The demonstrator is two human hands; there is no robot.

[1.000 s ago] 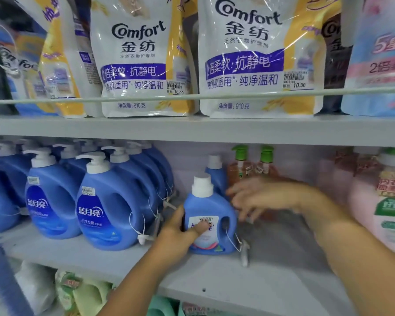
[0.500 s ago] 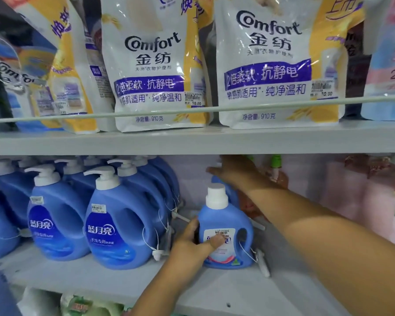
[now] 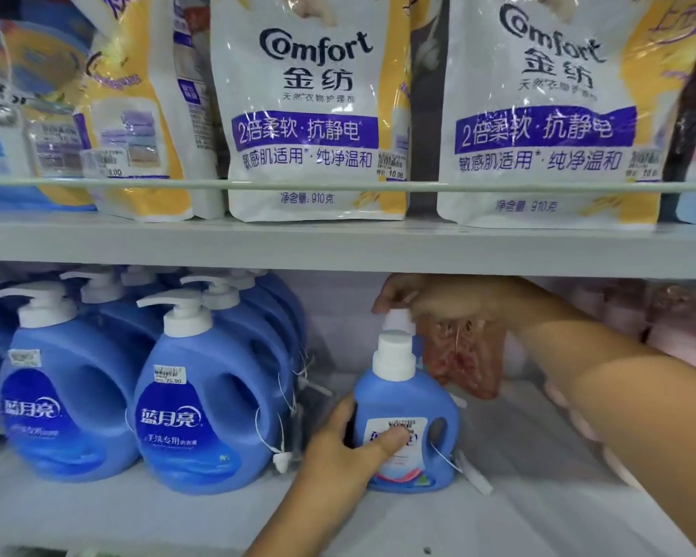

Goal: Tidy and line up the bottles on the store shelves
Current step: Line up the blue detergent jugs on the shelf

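1. A second ago my right hand (image 3: 418, 299) was low, just right of the small bottle (image 3: 406, 428). Now it has moved up and far back, under the top shelf (image 3: 338, 247).
2. It now sits on the white cap of a second small bottle (image 3: 396, 317). That bottle stands right behind the first one.
3. My left hand (image 3: 346, 444) has stayed on the front small bottle the whole time.
4. I think this means the front bottle is about in its place. Now I am starting on the one behind it, so the two make a neat row from near to far.
5. My left hand grips the front bottle. My thumb (image 3: 392, 438) presses on its white label, and my other fingers curl round its left side.
6. My right hand's fingers are bent down over the back bottle's cap. They touch it and seem to pinch it, but part of the cap is hidden by the front bottle.
7. The front bottle stands upright on the lower shelf (image 3: 177, 516), near the front edge. It is in the gap to the right of the big blue pump bottles (image 3: 201, 400).
8. A tag on a thin string (image 3: 465, 468) hangs at its right side and lies on the shelf.
9. An orange bottle (image 3: 465, 355) stands far back, just right of the back bottle and under my right wrist.
10. White Comfort bags (image 3: 310, 114) stand in a row on the top shelf.
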